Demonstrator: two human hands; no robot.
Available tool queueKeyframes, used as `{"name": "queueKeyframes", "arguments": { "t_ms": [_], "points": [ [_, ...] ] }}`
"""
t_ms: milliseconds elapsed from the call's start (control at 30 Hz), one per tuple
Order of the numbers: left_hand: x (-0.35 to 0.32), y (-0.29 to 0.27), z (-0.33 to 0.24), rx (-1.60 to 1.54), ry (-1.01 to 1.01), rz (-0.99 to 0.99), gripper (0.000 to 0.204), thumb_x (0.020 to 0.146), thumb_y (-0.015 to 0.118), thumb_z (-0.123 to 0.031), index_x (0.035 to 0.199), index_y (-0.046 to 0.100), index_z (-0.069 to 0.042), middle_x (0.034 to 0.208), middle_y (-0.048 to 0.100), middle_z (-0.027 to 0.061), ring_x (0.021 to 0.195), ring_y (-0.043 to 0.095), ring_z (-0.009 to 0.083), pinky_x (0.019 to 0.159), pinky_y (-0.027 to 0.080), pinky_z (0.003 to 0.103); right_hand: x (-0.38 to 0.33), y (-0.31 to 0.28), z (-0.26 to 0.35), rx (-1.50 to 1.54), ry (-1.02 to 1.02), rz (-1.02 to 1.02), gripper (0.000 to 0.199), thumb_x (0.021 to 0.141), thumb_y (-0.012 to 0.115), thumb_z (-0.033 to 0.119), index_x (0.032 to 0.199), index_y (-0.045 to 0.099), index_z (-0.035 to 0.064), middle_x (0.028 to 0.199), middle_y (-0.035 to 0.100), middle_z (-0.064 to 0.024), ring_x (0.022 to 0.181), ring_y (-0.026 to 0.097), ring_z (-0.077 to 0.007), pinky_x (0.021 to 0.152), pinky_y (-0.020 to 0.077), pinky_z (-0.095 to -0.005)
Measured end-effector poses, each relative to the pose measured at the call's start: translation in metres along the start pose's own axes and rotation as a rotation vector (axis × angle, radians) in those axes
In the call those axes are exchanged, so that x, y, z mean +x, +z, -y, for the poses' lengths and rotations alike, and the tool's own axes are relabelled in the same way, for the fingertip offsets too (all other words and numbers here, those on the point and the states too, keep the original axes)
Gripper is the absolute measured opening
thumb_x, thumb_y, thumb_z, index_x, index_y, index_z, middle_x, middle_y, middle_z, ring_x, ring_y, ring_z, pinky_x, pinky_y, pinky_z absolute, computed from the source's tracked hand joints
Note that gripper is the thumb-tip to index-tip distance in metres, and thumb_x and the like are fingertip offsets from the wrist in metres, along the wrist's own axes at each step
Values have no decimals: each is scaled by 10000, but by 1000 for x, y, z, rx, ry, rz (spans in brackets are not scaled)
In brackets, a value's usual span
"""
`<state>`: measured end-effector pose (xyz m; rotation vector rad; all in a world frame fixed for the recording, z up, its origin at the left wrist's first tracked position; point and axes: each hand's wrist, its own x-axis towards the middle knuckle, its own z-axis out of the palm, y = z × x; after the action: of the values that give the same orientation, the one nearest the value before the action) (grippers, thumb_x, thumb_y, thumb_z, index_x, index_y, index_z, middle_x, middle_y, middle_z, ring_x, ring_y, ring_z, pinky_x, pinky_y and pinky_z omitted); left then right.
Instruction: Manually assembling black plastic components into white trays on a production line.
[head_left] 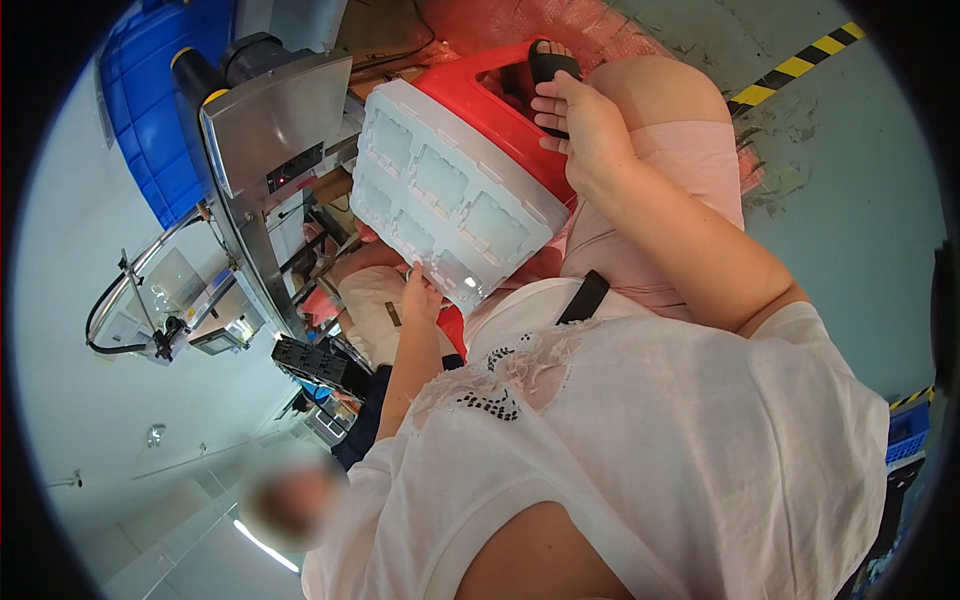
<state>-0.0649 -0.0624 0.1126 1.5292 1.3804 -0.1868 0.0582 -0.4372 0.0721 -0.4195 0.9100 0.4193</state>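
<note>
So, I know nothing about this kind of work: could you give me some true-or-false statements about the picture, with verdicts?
1. The person's left hand is at the edge of the whitish moulded plastic trays. True.
2. The moulded pockets in those trays are round. False: they are roughly square.
3. The person's right hand is clenched into a fist. False: it is open.
4. Yellow-and-black striped tape runs along the grey-green floor. True.
5. The large blue ridged plastic panel is at the picture's lower right. False: it is at the upper left.
</note>
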Motion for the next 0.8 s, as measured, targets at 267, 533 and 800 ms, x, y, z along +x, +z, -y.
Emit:
{"name": "queueKeyframes", "arguments": {
  "t_ms": [267, 533, 800],
  "points": [
    [-11, 14, 5, 45, 98, 50, 289, 927, 457, -220, 1128, 479, -13, 1068, 564, 103, 956, 561, 237, 845, 464, 368, -2, 7, -24, -511, -70, 273, 412, 795, 574, 358, 1033, 549, 23, 931, 574, -76, 880, 501, -174, 755, 392, -353],
    [1, 12, 17, 135, 289, -4, 440, 797, 569, -285, 949, 576, 128, 868, 621, 159, 746, 609, 267, 661, 480, 374, -3, 9, -94, -1542, -533, 212, 651, 811, 537, 424, 1324, 293, 106, 1184, 428, -299, 1060, 473, -462, 880, 405, -502],
    [52, 16, 29, 506, 530, -187, 567, 677, 559, -362, 906, 580, 156, 971, 564, 345, 966, 552, 436, 839, 436, 424, 39, -31, -118, -1582, -668, 248, 720, 828, 541, 405, 1369, 195, 79, 1210, 386, -353, 1112, 428, -480, 927, 367, -498]
  ]
}}
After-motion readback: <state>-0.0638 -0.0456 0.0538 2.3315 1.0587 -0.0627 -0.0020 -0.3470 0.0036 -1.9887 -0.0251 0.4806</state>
